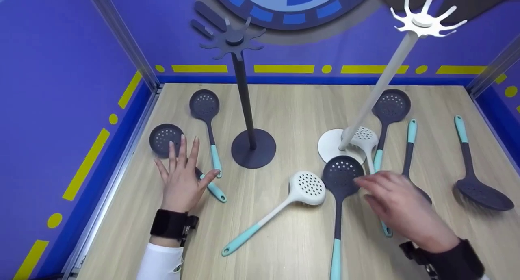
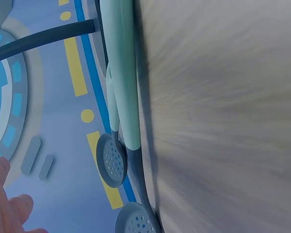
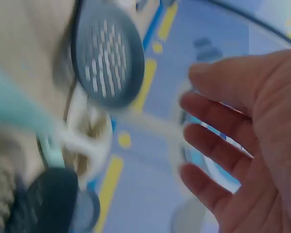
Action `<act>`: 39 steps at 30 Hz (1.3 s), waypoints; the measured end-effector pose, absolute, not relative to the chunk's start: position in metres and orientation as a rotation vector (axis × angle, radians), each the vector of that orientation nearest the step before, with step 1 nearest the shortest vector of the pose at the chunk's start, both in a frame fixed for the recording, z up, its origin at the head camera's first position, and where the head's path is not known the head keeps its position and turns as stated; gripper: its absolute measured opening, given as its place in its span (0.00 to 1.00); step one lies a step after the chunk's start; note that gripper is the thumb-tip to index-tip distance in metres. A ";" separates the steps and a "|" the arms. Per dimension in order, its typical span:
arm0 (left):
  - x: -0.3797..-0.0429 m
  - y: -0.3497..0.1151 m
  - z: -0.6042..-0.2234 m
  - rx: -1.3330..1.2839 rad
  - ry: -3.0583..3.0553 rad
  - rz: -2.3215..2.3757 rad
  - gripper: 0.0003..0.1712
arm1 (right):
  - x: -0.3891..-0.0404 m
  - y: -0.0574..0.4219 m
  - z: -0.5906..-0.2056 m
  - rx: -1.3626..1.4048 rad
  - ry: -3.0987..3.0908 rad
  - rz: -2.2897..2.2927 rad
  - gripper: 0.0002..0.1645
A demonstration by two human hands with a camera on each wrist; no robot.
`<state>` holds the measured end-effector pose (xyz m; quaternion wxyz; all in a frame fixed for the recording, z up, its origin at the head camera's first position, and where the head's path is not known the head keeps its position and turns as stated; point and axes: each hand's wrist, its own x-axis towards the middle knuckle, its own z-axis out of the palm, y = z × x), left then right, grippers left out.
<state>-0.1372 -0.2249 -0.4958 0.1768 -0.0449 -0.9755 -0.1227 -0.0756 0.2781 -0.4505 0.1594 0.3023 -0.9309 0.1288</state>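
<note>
My left hand (image 1: pixel 183 180), fingers spread, hovers over a dark skimmer (image 1: pixel 161 141) with a turquoise handle, hiding part of its neck. A second dark skimmer (image 1: pixel 204 104) lies just behind. My right hand (image 1: pixel 402 207) is in the air, fingers loosely bent; in the right wrist view nothing lies between its thumb and fingers (image 3: pixel 218 150). Left of those fingertips lies another dark skimmer (image 1: pixel 343 176). A white skimmer (image 1: pixel 365 137) has its head over the white stand's base, its handle partly behind the right hand. Another white skimmer (image 1: pixel 310 188) lies in the middle.
A black stand (image 1: pixel 244 97) with a hooked top rises at left centre, and a white stand (image 1: pixel 375 95) at right. More dark utensils lie on the right: a skimmer (image 1: pixel 392 105), one with its head (image 1: pixel 485 194) tilted, and one partly hidden (image 1: pixel 408 158). Blue walls enclose the table.
</note>
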 end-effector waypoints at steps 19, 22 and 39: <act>-0.137 -0.224 -0.498 -0.113 -2.763 -0.379 0.56 | -0.073 0.241 -0.503 1.189 -2.812 0.221 0.17; -0.138 -0.225 -0.498 -0.114 -2.762 -0.373 0.56 | -0.076 0.239 -0.503 1.207 -2.757 0.206 0.15; -0.137 -0.227 -0.497 -0.084 -2.771 -0.393 0.58 | -0.080 0.240 -0.503 1.319 -2.608 0.107 0.11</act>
